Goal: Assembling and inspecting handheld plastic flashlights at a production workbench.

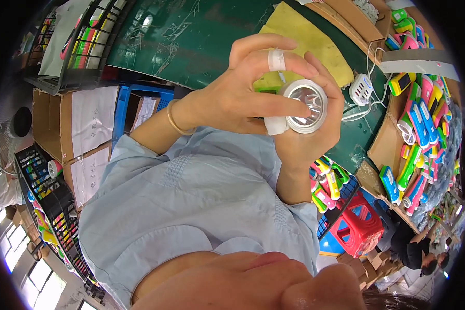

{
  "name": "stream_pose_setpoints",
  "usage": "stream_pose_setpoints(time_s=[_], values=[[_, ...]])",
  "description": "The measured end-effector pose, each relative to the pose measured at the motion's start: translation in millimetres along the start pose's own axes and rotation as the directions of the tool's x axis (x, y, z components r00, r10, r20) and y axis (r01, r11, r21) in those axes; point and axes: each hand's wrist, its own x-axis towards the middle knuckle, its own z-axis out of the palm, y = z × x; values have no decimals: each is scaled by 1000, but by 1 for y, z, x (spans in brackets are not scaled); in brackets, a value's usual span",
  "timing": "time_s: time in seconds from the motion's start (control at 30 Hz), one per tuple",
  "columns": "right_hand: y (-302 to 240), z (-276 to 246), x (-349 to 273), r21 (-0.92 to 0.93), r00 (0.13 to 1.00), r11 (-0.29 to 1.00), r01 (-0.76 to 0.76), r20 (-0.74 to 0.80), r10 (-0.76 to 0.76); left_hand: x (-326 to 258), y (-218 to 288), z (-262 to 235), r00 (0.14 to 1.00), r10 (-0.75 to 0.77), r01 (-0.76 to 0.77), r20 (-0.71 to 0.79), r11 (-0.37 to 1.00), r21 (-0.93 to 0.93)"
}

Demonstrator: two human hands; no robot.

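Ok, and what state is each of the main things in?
Flashlight: held, lens toward camera, looks unlit.
Left hand: closed on the flashlight, one finger wrapped.
Right hand: closed on the flashlight.
Yellow sheet: lying on the green table.
Power strip: lying on the table.
Cardboard box at left: open.
Fan: can't tell if running.

Flashlight [306,93] between the hands [232,98]; beyond it, cloth [299,26] on the table [160,51], power strip [360,90] right, basket [50,81] left.

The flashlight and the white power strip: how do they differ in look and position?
The flashlight is held up; the power strip lies on the green table. The flashlight shows a round, shiny front; the power strip has dark slots. Both show white parts.
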Motion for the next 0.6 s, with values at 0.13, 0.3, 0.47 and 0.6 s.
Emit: stream_pose_setpoints(time_s=[0.13, 0.3, 0.47, 0.6], values=[[0, 1, -1, 15, 1000, 1000, 8, 0, -8, -1, 3, -1, 1000, -2, 4, -22, 996, 86], [2, 2, -1, 49, 1000, 999, -6, -19, 7, 1, 6, -2, 1000, -14, 15, -14, 991, 130], [2, 0, 0, 12, 1000, 1000, 6, -1, -6, -2, 5, 0, 1000, 7, -2, -29, 986, 170], [3, -2, -2, 7, 1000, 1000, -10, 0, 10, -3, 4, 3, 1000, 4, 0, -27, 989, 145]])
